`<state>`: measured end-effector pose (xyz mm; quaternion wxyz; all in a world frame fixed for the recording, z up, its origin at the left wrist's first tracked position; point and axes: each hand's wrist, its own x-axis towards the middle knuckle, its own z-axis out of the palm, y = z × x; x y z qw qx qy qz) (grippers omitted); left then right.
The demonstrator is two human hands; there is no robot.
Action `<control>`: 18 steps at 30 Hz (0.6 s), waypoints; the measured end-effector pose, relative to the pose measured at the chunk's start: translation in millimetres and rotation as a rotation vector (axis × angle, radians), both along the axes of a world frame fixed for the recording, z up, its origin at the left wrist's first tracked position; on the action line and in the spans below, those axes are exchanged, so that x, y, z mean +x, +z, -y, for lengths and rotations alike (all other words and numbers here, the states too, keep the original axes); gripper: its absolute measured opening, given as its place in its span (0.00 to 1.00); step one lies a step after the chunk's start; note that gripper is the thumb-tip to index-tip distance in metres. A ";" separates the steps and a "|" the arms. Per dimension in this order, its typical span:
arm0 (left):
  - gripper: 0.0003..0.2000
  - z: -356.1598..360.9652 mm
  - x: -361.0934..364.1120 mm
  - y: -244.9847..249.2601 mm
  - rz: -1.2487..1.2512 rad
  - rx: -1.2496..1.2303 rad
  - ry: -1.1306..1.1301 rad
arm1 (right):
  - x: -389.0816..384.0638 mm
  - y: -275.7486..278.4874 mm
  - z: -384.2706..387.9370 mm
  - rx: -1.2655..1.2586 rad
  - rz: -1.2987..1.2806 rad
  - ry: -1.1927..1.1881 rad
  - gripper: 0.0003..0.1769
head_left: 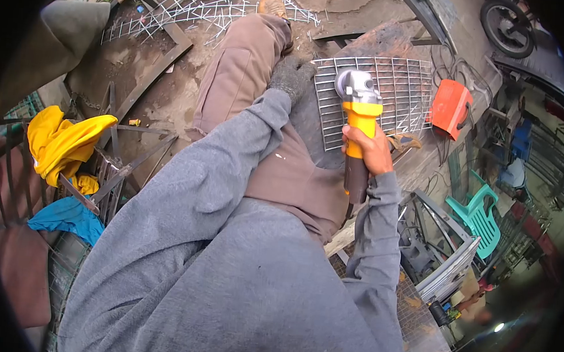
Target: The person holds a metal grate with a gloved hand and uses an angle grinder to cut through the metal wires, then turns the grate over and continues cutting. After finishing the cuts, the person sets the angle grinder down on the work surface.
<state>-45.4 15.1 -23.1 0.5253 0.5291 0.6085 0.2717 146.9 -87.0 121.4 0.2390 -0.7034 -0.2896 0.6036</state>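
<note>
1. Grasping the yellow grinder (363, 116), above and right of centre, the right hand (371, 149) has its fingers wrapped around the body.
2. The gloved left hand (290, 77) is at upper centre, near the wire panel (400, 93); whether its fingers grasp, I cannot tell.
3. Behind the grinder, this panel lies beside an orange box (449, 109).
4. Farther, a wheel (507, 27) stands at upper right.

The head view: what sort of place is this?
Probably a metalworking workshop, judging by the angle grinder in the right hand, the wire mesh panel and more mesh on the ground.
</note>
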 end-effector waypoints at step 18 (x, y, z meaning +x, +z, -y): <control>0.16 -7.4 4.2 -45.0 -0.193 0.160 -0.108 | 1.2 14.4 75.5 -0.111 -0.050 -0.010 0.20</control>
